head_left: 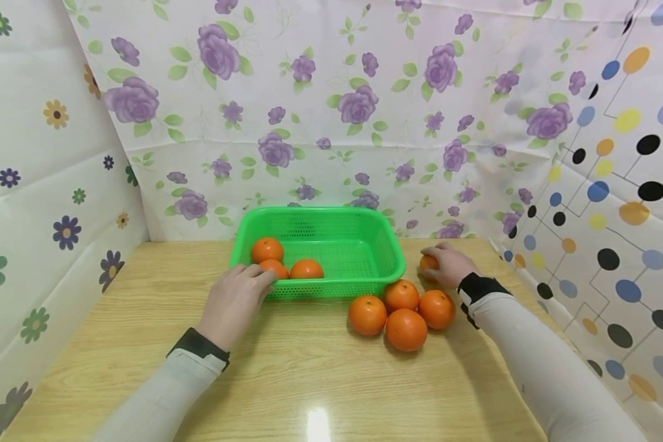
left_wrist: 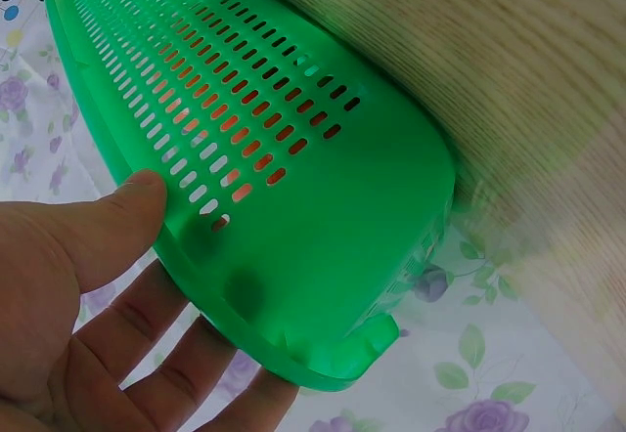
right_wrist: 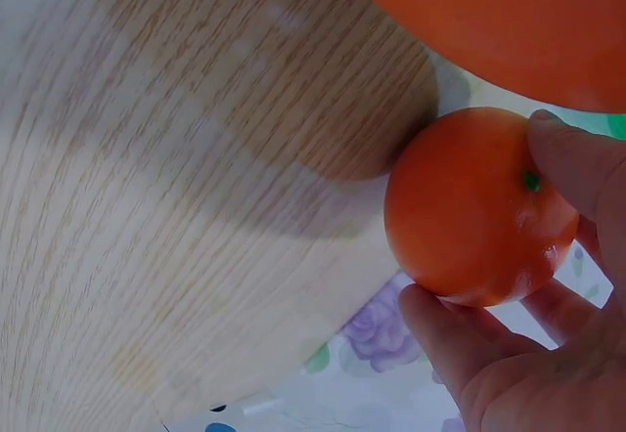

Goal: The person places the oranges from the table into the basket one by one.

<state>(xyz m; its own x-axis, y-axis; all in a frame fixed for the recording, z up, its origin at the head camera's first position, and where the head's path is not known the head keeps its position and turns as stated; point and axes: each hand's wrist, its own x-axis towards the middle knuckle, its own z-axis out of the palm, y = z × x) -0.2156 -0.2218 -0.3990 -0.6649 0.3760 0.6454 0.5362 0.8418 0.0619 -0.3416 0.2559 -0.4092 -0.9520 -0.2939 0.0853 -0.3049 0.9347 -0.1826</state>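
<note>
A green slotted basket (head_left: 359, 242) stands at the back middle of the wooden table (head_left: 309, 368). Three oranges lie in its left end, the rearmost one (head_left: 267, 250) behind the other two. My left hand (head_left: 237, 301) holds the basket's front left corner. In the left wrist view the thumb (left_wrist: 122, 212) presses on the outer wall (left_wrist: 323, 197) and the fingers (left_wrist: 186, 373) reach past the rim. To the right of the basket my right hand (head_left: 447, 264) grips an orange (head_left: 428, 264) resting on the table. Its thumb and fingers (right_wrist: 460, 339) wrap round this orange (right_wrist: 479, 202).
Several loose oranges (head_left: 406, 329) cluster on the table in front of the basket's right corner, one of them looming close in the right wrist view (right_wrist: 509, 21). Flowered and dotted sheets wall in the table on the left, back and right.
</note>
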